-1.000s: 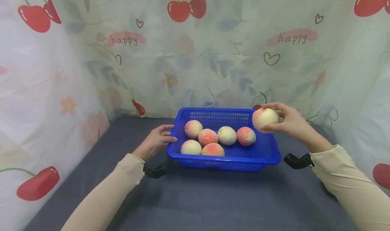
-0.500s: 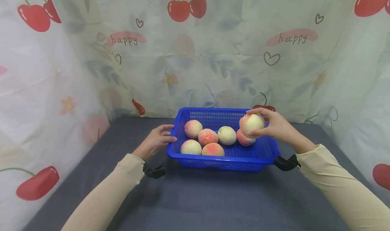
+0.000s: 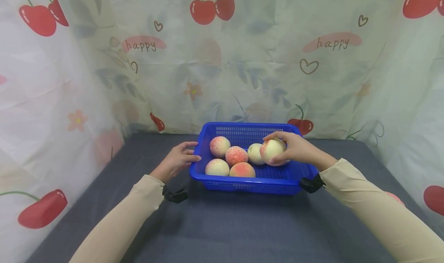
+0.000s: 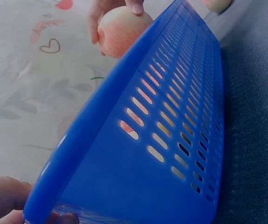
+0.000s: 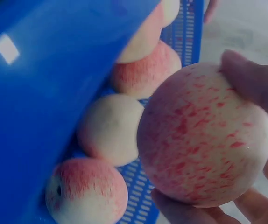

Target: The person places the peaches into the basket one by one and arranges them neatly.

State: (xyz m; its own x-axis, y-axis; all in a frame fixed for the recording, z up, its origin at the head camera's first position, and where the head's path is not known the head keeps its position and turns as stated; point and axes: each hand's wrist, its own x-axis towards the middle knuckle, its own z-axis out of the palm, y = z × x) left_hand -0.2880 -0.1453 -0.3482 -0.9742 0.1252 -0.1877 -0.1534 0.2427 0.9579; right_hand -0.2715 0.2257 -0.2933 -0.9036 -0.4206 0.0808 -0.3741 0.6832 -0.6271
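In the head view, a blue plastic basket [image 3: 243, 181] with slotted walls holds several pale and red peaches [image 3: 220, 146]. My left hand [image 3: 177, 159] grips its left rim; the left wrist view shows fingers [image 4: 3, 198] on both sides of that rim. Over the basket's right half, my right hand [image 3: 296, 151] holds a cream peach with red speckles [image 3: 272, 150], thumb and fingers around its sides. That held peach mostly covers another peach below it. Up close in the right wrist view, the held peach [image 5: 206, 135] appears apart from the peaches [image 5: 110, 130] in the basket.
The basket stands on a dark grey cloth-covered table [image 3: 229, 228]. Part of another peach [image 3: 394, 197] shows on the table behind the right sleeve. A curtain [image 3: 229, 74] printed with cherries surrounds the back and sides.
My right hand has carried the held peach leftward and lower, from the basket's right edge to over its right half. The left hand and basket have stayed put.
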